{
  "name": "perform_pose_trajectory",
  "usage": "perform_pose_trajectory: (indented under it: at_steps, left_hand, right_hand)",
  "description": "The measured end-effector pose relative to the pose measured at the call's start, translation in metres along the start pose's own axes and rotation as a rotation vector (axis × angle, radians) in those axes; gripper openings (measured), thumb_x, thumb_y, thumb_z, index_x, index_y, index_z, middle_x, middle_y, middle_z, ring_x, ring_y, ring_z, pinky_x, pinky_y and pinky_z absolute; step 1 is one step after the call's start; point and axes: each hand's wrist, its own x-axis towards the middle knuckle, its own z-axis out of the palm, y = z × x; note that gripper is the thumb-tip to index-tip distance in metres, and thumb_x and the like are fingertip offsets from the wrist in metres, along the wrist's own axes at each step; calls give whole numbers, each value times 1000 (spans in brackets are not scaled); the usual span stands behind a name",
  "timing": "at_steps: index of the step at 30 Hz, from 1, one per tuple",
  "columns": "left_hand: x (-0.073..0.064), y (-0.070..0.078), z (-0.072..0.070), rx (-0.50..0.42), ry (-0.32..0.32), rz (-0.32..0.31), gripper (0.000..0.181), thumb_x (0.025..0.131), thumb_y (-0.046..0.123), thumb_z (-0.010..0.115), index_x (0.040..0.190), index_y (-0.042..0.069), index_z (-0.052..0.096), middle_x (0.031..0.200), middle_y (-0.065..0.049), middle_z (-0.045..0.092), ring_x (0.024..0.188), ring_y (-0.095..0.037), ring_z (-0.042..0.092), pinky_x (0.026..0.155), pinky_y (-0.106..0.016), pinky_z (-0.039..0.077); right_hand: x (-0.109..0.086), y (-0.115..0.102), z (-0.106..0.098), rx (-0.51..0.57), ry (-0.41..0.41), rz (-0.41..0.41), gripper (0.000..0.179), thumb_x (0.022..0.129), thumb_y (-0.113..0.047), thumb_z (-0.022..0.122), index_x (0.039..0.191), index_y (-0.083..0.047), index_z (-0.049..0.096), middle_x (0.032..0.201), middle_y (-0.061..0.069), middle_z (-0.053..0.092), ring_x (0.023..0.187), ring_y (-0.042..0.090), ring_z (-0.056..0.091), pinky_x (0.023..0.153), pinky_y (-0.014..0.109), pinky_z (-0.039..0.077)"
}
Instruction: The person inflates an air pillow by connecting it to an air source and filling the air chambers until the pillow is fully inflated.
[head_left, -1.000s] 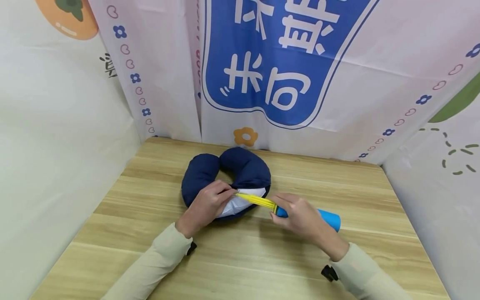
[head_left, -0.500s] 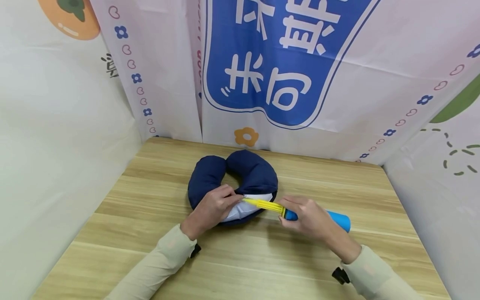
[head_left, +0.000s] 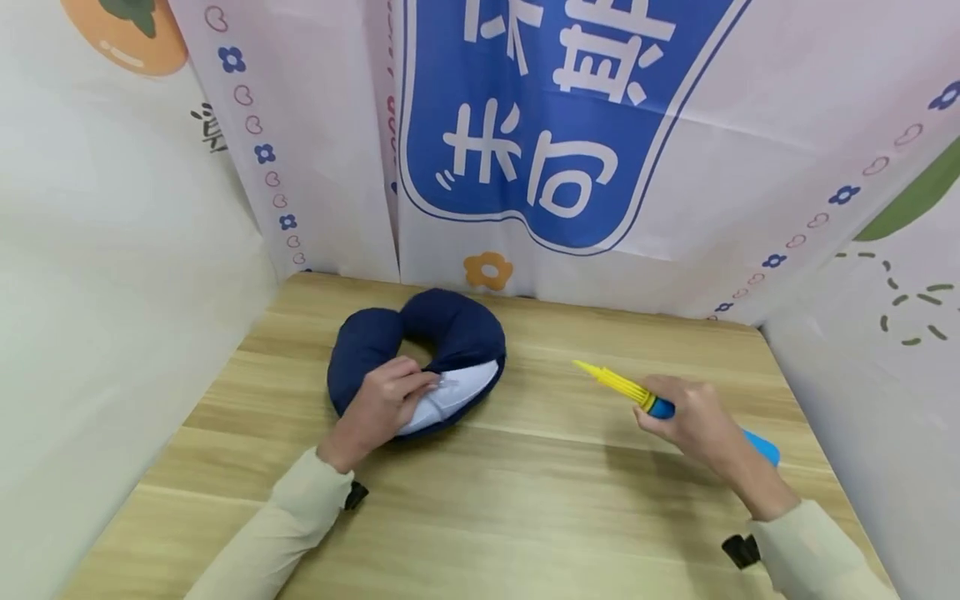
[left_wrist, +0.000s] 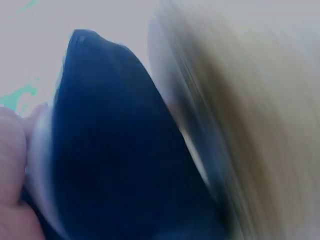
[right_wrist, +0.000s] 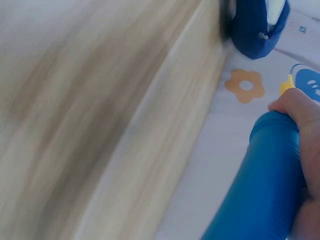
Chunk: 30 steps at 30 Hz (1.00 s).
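A navy U-shaped neck pillow (head_left: 461, 327) lies toward the table's back left, its cover gaping at the front over a white inner bladder (head_left: 471, 382). My left hand (head_left: 375, 412) pinches a small clear valve (head_left: 447, 382) at the bladder's upper edge. In the left wrist view, the navy fabric (left_wrist: 115, 140) fills the middle, blurred, with fingertips at the left edge. Over the right of the table, my right hand (head_left: 701, 421) grips a blue hand pump (head_left: 763, 447) with a yellow nozzle (head_left: 615, 382). The nozzle tip points toward the pillow, well apart from it.
Beneath everything is a wood-grain table (head_left: 480, 517). White printed cloth (head_left: 750, 183) hangs along its back and both sides. A black wrist camera (head_left: 742, 550) sits at the right cuff.
The pump nozzle has come away from the valve, and my right hand has moved right with the pump. My left hand and the pillow have shifted left.
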Motion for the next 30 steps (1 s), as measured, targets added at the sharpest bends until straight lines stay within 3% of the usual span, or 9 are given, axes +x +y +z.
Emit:
perform_pose_trajectory:
  at_steps: [4,11,15,19,30]
  left_hand:
    - [4,5,4,-19,-120,-13,8,94,3,78,101,1,81,86,-6,68,75,-14,59,66,-24,53]
    - [5,15,16,-55,-96,-53,11,88,-3,82,98,1,81,86,-6,69,76,-14,59,66,-25,52]
    - [5,19,20,-71,-121,-52,11,88,-2,82,98,1,81,86,-6,70,76,-13,60,67,-25,53]
    - [4,23,24,-81,-133,-52,11,88,-1,82,99,2,81,85,-4,70,76,-12,59,67,-23,52]
    - [8,29,27,-90,-126,-55,10,88,0,82,98,3,81,85,-4,70,77,-12,60,68,-23,53]
  right_hand:
    - [2,20,7,7,-90,46,35,83,-8,88,114,3,78,107,23,79,72,19,73,55,23,59]
    - [-16,49,23,3,-209,230,30,86,-10,87,112,2,78,101,19,79,66,12,60,54,23,51]
    - [-26,62,30,-27,-251,228,31,86,-12,87,111,4,77,106,23,79,80,25,75,65,37,63]
    - [-32,67,36,-23,-257,225,36,87,-14,87,114,6,76,114,27,77,100,40,77,78,49,65]
    - [-31,68,37,-4,-250,247,39,87,-14,86,119,6,75,115,27,76,102,41,77,80,51,65]
